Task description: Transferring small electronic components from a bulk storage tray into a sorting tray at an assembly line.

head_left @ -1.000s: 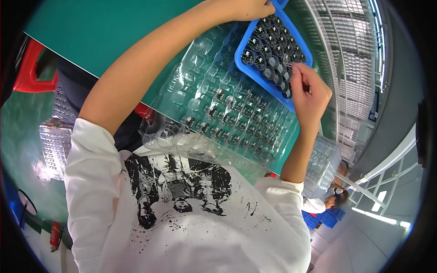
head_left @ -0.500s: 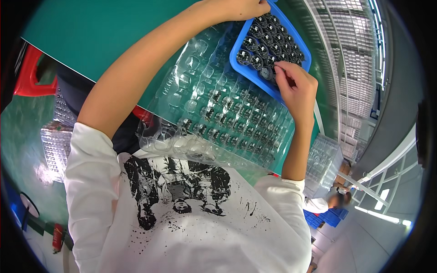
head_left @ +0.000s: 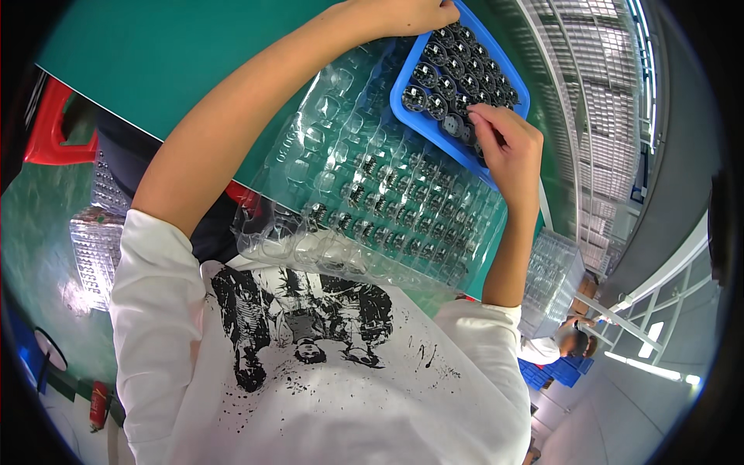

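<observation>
At the upper right of the table lies a blue tray (head_left: 425, 125) filled with round black parts (head_left: 436, 106) in close rows; several show small metal pieces on top. My left hand (head_left: 411, 17) is closed at the tray's far left rim, partly cut off by the upper edge of the view. Over the tray's near right side, my right hand (head_left: 508, 147) has thumb and forefinger pinched together among the parts; what lies between the fingertips is hidden. Close in front, a clear plastic blister tray (head_left: 318, 159) holds small dark parts (head_left: 380, 203) in several rows of pockets.
The green tabletop (head_left: 178, 54) extends left. A red stool (head_left: 54, 132) stands beyond its edge, near stacked clear trays (head_left: 97, 256) on the floor. More clear trays (head_left: 550, 271) are piled at the right, where another person (head_left: 570, 341) is near blue crates (head_left: 566, 370).
My right hand has shifted slightly right and toward me, still pinched over the parts. The blue tray has moved very slightly. My left hand stays in place.
</observation>
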The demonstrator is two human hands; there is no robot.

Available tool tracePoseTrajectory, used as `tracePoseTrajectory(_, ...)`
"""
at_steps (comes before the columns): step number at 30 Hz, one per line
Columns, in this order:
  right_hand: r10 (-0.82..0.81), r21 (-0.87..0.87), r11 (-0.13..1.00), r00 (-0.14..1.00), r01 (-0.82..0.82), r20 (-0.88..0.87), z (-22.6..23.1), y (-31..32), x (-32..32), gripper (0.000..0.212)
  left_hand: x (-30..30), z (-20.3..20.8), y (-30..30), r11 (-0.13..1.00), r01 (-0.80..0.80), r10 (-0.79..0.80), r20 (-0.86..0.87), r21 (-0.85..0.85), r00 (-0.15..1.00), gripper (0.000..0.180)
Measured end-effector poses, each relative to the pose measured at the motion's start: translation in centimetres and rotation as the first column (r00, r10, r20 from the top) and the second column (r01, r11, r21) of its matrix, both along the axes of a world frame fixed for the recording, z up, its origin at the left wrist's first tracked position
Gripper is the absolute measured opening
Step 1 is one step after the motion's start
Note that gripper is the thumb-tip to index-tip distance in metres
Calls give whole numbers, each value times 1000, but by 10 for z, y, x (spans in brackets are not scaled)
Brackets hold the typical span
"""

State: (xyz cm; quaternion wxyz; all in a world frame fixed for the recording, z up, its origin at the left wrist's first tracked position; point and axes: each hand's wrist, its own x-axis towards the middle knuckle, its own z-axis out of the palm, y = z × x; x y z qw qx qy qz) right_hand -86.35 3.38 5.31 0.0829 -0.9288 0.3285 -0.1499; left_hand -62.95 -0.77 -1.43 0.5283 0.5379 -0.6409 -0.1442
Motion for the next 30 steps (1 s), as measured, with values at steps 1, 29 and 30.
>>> tracePoseTrajectory(1,2,1,1000,1000,-2,8,0,0,0,8,1,0,0,1000,7,-7,6,4,1000,28)
tracePoseTrajectory(29,-210,109,973,977,204,44,-1,11,1,9,-2,3,1,1000,-1,1,29,13,1000,28)
tracePoseTrajectory(30,-214,113,972,976,208,41,2,16,1,9,-2,3,0,1000,2,-2,28,17,1000,28)
